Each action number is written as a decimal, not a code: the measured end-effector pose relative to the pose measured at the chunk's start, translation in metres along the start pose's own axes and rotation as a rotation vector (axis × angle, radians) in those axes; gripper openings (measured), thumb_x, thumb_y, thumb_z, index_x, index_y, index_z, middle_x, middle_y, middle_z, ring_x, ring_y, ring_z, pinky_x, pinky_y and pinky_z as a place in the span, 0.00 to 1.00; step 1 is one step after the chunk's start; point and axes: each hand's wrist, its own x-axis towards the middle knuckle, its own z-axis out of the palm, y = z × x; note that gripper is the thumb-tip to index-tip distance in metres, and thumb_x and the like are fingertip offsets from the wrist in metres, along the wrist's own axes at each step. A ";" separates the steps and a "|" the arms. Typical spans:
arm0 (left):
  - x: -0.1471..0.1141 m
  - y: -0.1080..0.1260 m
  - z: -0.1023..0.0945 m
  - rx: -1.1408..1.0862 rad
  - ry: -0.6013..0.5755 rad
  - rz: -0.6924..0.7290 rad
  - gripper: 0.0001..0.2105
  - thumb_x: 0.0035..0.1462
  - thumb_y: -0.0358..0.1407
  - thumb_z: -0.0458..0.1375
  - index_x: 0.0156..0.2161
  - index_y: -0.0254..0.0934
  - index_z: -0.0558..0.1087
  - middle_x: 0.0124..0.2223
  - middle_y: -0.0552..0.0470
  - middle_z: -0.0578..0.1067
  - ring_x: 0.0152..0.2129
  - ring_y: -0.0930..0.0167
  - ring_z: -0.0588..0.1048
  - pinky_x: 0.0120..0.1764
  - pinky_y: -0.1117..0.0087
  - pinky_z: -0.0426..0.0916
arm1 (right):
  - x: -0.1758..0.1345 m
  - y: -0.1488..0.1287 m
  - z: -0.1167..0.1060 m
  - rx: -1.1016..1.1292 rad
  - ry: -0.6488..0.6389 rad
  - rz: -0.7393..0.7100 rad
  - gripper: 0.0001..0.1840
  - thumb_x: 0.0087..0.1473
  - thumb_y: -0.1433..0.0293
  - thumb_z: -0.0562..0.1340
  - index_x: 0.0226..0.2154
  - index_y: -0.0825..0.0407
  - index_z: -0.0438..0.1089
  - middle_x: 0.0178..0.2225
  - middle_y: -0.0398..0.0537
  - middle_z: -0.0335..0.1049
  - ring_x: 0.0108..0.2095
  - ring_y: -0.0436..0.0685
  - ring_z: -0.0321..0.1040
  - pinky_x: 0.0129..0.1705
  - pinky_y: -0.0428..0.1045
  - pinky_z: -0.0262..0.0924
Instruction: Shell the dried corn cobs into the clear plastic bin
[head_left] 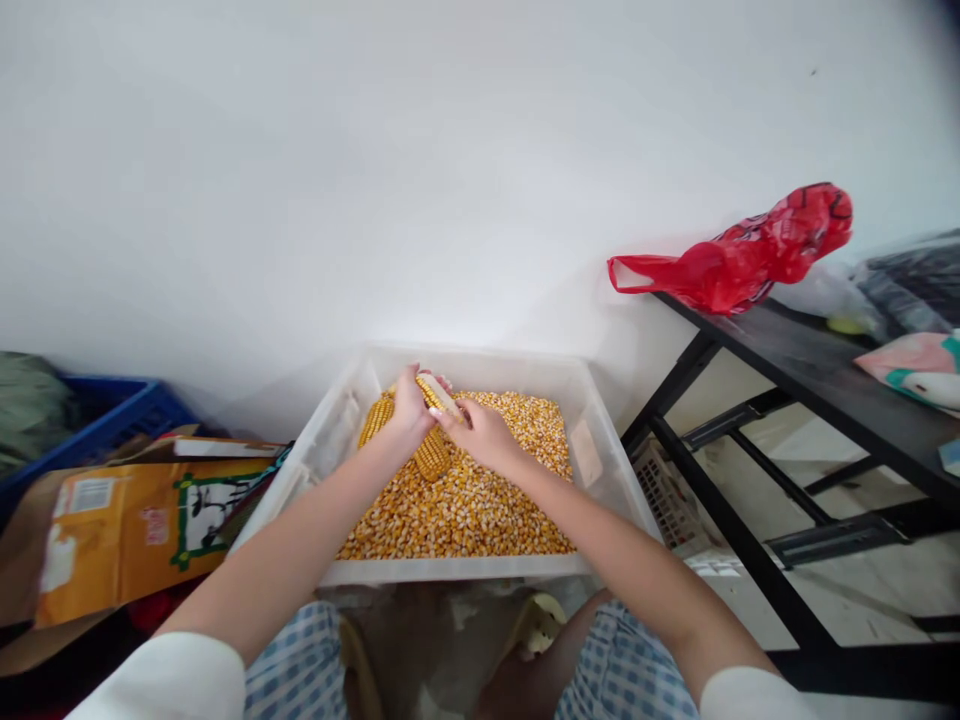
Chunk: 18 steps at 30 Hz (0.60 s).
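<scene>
Between my two hands is a corn cob [438, 393], partly stripped, with a pale bare strip along it and yellow kernels on one side. My left hand [411, 405] is wrapped round its far end, while my right hand [478, 430] grips the near end with the fingers closed. Both are held above a translucent plastic bin [450, 570]. Loose yellow corn kernels [480, 510] fill much of the bin. Whole ears of corn [432, 455] lie on the kernels at the left, below my left hand, which hides part of them.
A black metal-framed table [795, 370] stands at the right, with a red plastic bag [750, 255] on its corner. Under it is a plastic basket [664, 495]. To the left are an orange cardboard box [142, 530] and a blue crate [150, 410]. A white wall [450, 180] rises behind the bin.
</scene>
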 end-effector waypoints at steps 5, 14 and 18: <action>0.000 -0.004 0.001 -0.020 0.040 -0.018 0.08 0.51 0.37 0.47 0.24 0.36 0.60 0.16 0.54 0.65 0.14 0.73 0.67 0.22 0.73 0.65 | 0.003 -0.004 0.003 -0.083 0.009 0.001 0.24 0.59 0.55 0.43 0.32 0.54 0.65 0.28 0.49 0.68 0.27 0.52 0.63 0.28 0.45 0.49; 0.000 0.003 -0.011 -0.013 0.032 0.028 0.09 0.49 0.36 0.45 0.22 0.36 0.60 0.14 0.53 0.64 0.12 0.72 0.67 0.18 0.73 0.63 | 0.010 -0.009 0.018 -0.125 0.012 0.033 0.28 0.62 0.60 0.37 0.34 0.55 0.67 0.29 0.52 0.70 0.30 0.55 0.65 0.31 0.46 0.52; 0.007 0.004 -0.015 -0.038 -0.002 0.033 0.09 0.49 0.36 0.45 0.22 0.35 0.61 0.15 0.51 0.67 0.15 0.70 0.69 0.22 0.71 0.66 | 0.022 -0.014 0.018 -0.078 -0.067 0.054 0.31 0.56 0.49 0.41 0.35 0.53 0.69 0.27 0.50 0.70 0.29 0.55 0.66 0.29 0.45 0.53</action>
